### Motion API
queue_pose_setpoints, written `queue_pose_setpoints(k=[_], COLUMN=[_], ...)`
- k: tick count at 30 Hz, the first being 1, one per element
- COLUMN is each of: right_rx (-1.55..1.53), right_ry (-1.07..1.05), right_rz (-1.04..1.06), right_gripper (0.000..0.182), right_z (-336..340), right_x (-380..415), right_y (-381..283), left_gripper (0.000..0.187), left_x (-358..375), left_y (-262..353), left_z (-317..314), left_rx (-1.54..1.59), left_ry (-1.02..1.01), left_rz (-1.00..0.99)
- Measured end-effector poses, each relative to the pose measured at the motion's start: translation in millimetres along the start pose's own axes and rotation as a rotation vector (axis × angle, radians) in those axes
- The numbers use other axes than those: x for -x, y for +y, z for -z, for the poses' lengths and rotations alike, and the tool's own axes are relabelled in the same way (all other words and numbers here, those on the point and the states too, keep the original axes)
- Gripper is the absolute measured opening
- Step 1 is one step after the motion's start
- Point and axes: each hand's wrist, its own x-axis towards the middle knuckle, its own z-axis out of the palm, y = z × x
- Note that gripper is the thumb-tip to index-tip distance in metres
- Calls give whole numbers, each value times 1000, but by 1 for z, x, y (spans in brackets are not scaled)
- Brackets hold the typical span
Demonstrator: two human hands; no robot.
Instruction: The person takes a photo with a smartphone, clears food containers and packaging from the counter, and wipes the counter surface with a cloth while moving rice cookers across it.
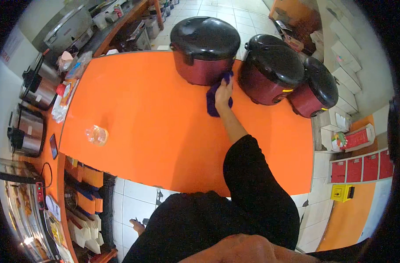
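Observation:
My right hand (224, 93) is closed on a dark purple cloth (213, 101), which touches the side of the leftmost dark red rice cooker (204, 70) with a black lid. Two more such cookers, the middle one (263, 81) and the right one (307, 96), stand to the right along the back of the orange table (138, 109). My left hand (137, 226) hangs low beside my body, over the tiled floor, its fingers around a small dark object that I cannot make out.
A clear plastic container (97, 135) sits on the table's left part. Steel cookers (28, 131), a phone (54, 146) and a glass food display (22, 210) line the left counter. Red drawers (354, 170) and a yellow box (341, 193) are at the right.

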Motion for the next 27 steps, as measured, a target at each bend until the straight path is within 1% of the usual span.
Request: queue_pose_setpoints(k=[2,3,5,6,7,10,13,15,16,17,19,20,22,24,27], right_rx=[34,56,47,39,132,370,666,870,973,827,889,948,1168,1272,988], right_ry=[-79,-72,31,81,174,142,-110,-200,-244,-266,-343,-375,-382,-635,-367], right_rz=[0,36,121,162,275,719,583,584,584,603,580,636,583,110,717], right_gripper=[48,44,47,48,57,60,65,63,62,55,50,43,37,32,35], right_z=[-1,-7,-10,-13,-11,-8,1,14,19,32,76,102,151,182,168], right_x=[5,3,-3,-4,-10,-45,-86,-91,-85,-73,-19,9,59,67,53], right_y=[-1,5,15,10,3,-5,50,85,82,81,58,40,15,-16,-71], left_gripper=[65,65,65,65,65,66,66,66,66,67,67,67,67,67,68], left_x=[-1,3,12,14,15,16,11,14,10,8,8,6,6,4,3], left_y=[-4,-3,-1,-2,-3,-2,-9,-11,-14,-16,-18,-20,-20,-24,-26], left_z=[-4,-5,-10,-10,-11,-10,-11,-13,-14,-15,-19,-22,-27,-30,-34], left_rx=[-15,-23,-33,-35,-36,-41,-40,-45,-43,-45,-48,-52,-56,-57,-73], left_ry=[-2,-6,1,0,2,12,17,13,17,16,18,13,23,20,38], left_rz=[2,7,11,12,15,16,30,38,38,36,37,38,37,37,9])
